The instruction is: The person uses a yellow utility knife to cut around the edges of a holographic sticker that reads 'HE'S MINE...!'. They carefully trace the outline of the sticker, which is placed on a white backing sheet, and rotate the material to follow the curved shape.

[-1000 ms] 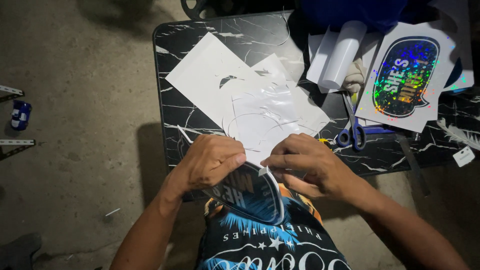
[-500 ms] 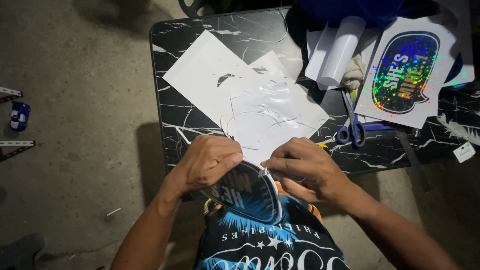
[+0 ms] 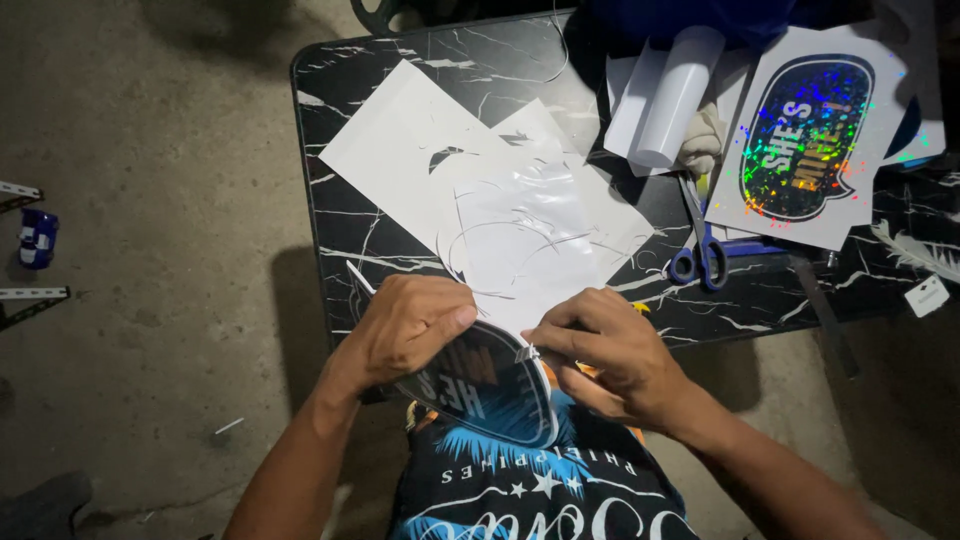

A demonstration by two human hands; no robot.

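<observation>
My left hand (image 3: pixel 408 330) grips a dark speech-bubble shaped card (image 3: pixel 490 392) with pale lettering, held tilted over my lap at the table's near edge. My right hand (image 3: pixel 600 352) pinches a small corner of clear film (image 3: pixel 526 351) at the card's upper right edge, thumb and forefinger closed on it. The card's top left part is hidden under my left hand.
A black marble-patterned table (image 3: pixel 340 110) carries white backing sheets (image 3: pixel 400 150), cut film scraps (image 3: pixel 530 235), a white roll (image 3: pixel 678 95), blue-handled scissors (image 3: pixel 700 250) and a holographic speech-bubble sign (image 3: pixel 805 135). Bare concrete floor (image 3: pixel 150 250) lies to the left.
The view has shifted slightly; both hands sit a little lower in frame. My right thumb and forefinger stay pinched on the film corner at the card's edge.
</observation>
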